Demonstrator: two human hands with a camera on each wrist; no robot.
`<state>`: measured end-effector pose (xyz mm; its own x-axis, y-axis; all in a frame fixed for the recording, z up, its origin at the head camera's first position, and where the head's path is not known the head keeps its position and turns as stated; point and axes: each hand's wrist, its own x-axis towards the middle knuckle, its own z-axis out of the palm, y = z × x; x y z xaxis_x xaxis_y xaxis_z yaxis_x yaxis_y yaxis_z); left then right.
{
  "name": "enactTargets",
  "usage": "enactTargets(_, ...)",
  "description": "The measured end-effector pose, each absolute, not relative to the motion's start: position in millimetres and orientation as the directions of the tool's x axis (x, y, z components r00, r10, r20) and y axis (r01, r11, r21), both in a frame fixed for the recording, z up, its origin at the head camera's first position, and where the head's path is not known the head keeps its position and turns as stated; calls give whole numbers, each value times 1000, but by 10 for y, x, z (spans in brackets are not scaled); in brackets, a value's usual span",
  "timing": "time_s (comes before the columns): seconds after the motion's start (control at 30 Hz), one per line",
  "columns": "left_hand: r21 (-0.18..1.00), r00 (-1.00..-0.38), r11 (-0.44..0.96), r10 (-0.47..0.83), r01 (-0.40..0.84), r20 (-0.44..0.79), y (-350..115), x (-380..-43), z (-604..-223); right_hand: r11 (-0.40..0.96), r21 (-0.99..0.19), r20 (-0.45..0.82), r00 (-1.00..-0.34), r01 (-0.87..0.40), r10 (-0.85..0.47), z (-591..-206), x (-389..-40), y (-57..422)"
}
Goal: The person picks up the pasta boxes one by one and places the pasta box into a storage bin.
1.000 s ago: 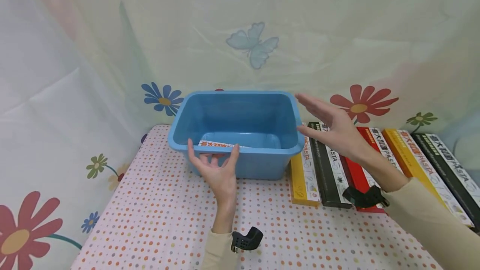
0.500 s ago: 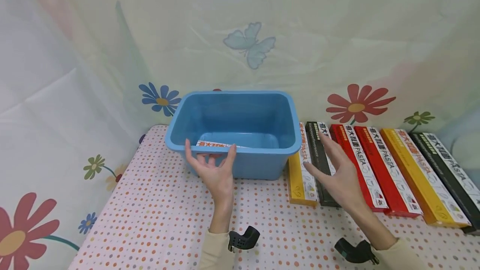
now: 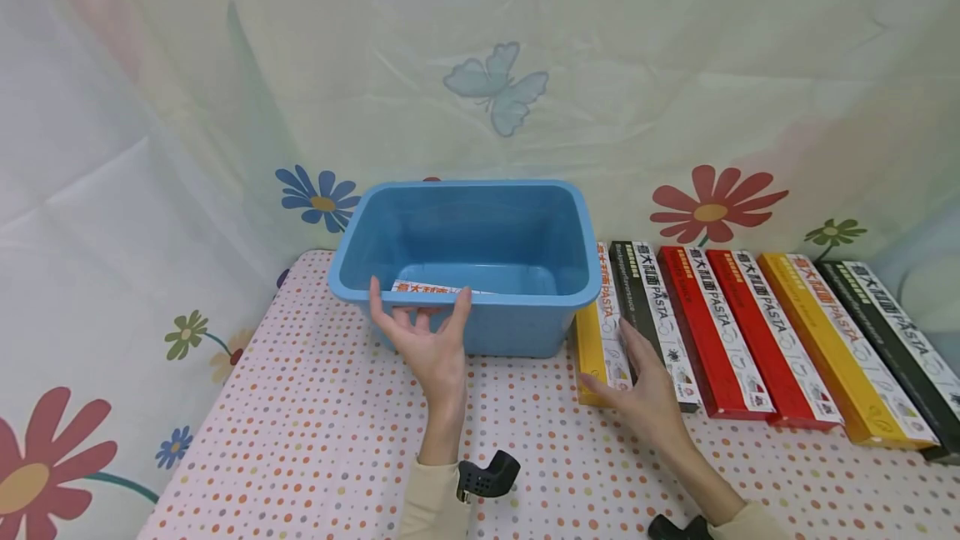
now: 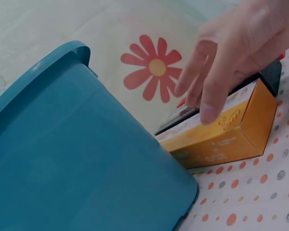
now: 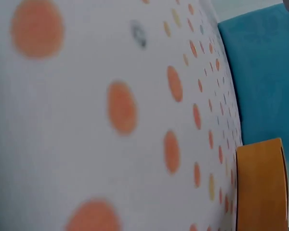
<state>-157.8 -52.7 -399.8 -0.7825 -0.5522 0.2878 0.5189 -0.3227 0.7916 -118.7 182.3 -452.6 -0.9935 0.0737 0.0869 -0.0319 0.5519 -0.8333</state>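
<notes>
My left hand [image 3: 431, 357] holds the front rim of a blue plastic basin [image 3: 517, 332]. Its thumb and outer finger point up against the rim, and the fingers between bend beneath it. Inside the basin lies a pasta box [image 3: 420, 287], mostly hidden by the front wall. Over the near end of a yellow pasta box [image 3: 588, 348], just right of the basin, is my right hand [image 3: 648, 394] with thumb and fingers spread. The left wrist view shows those fingers above the yellow box [image 4: 216, 154]; contact is unclear.
Right of the yellow box lie a black pasta box [image 3: 652, 307], two red pasta boxes [image 3: 705, 332], another yellow pasta box [image 3: 840, 348] and another black box [image 3: 900, 357], side by side. A dotted cloth [image 3: 300, 407] covers the table. Floral fabric [image 3: 622, 65] hangs behind.
My right hand has come away from the basin's right rim, moving down and nearer to me, to the near end of the leftmost yellow pasta box. My left hand stays at the basin's rim.
</notes>
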Motion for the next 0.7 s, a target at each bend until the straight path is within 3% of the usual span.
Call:
enactTargets(0.43, 787, -790, -340, -545, 515, 282, -508, -1567, -3970, 608, -794, 53, -991, 32, 122, -4563, -1156, 1689)
enactTargets(0.7, 793, -785, -334, -559, 509, 268, -513, -1551, -3972, 575, -802, -74, -983, 160, 170, -4627, -1165, 1664)
